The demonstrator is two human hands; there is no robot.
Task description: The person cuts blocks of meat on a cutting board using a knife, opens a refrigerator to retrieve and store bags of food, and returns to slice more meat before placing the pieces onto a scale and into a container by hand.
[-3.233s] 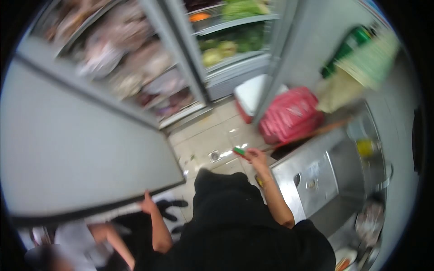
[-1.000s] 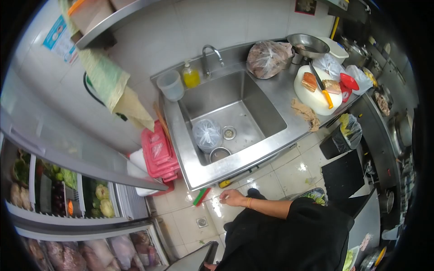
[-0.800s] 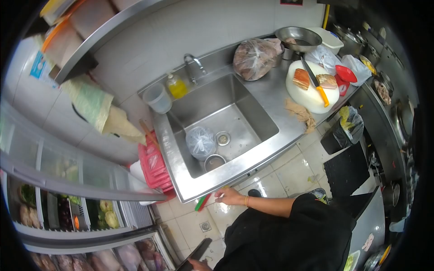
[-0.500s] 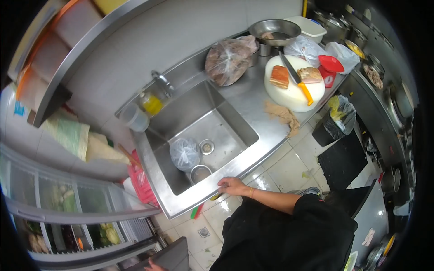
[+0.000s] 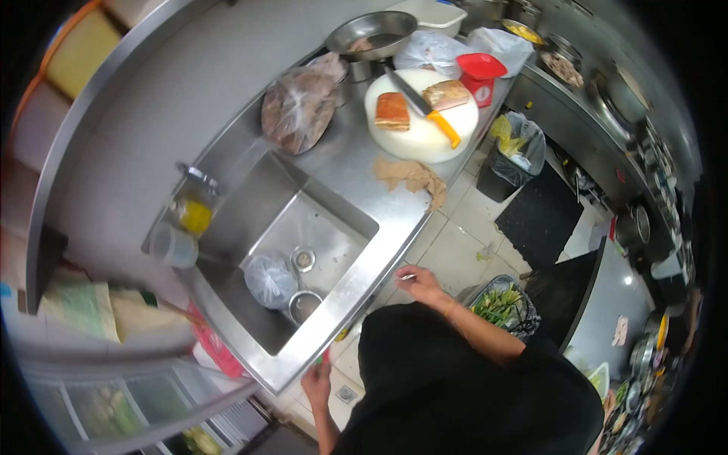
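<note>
— Since half a second ago the steel sink counter has swung up and left in view, the left hand has come up from the bottom edge to the counter's lower corner, and the right hand has shifted further along its front.
— How are the arms lying?
— Right forearm runs in from four o'clock of its hand, knuckles up, fingers curled inward. Left forearm stands nearly upright from six o'clock, fingers pointing to twelve.
— And what lies about them, biggest first?
— Counter: just beside both hands, at ten o'clock from each. Leafy greens sit at three to four o'clock from the right hand; a brown cloth at twelve, well apart. A small green-and-red thing is at twelve from the left hand, right by its fingertips.
— Is either hand gripping?
— Right fingertips are drawn close about a pale sliver, too small to tell whether it's held. For the left I can't tell: its fingers partly hide the green-and-red thing, so touching or merely overlapping is unclear. The left forearm is cut off below.
</note>
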